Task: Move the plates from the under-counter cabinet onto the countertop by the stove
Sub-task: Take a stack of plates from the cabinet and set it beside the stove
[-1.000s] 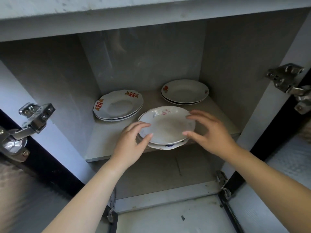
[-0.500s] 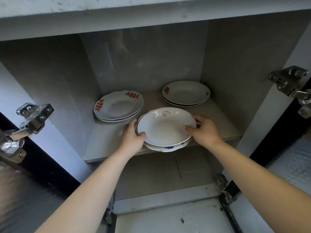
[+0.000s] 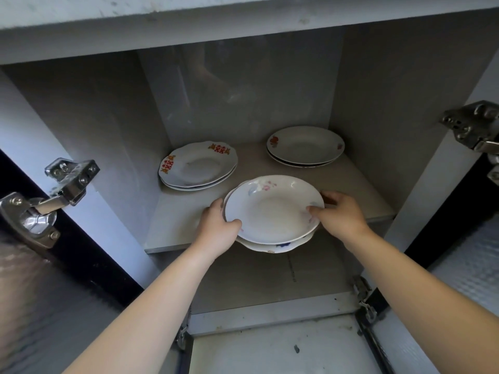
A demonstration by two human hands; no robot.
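Note:
A small stack of white plates with faint pink and blue flowers (image 3: 272,209) sits at the front edge of the cabinet shelf (image 3: 178,228), overhanging it slightly. My left hand (image 3: 218,228) grips the stack's left rim, thumb on top. My right hand (image 3: 340,214) grips the right rim the same way. Farther back on the shelf lie two more stacks: white plates with red and gold marks (image 3: 198,166) at the left, and white plates with small red flowers (image 3: 305,145) at the right.
Both cabinet doors stand open, with metal hinges at the left (image 3: 48,195) and right (image 3: 475,128). The countertop's underside (image 3: 243,25) runs overhead. Below the shelf are the cabinet's bottom board (image 3: 270,314) and a pale floor (image 3: 270,354).
Both hands reached in and closed on the rims of the front stack. The stack has shifted a little toward the shelf's front edge.

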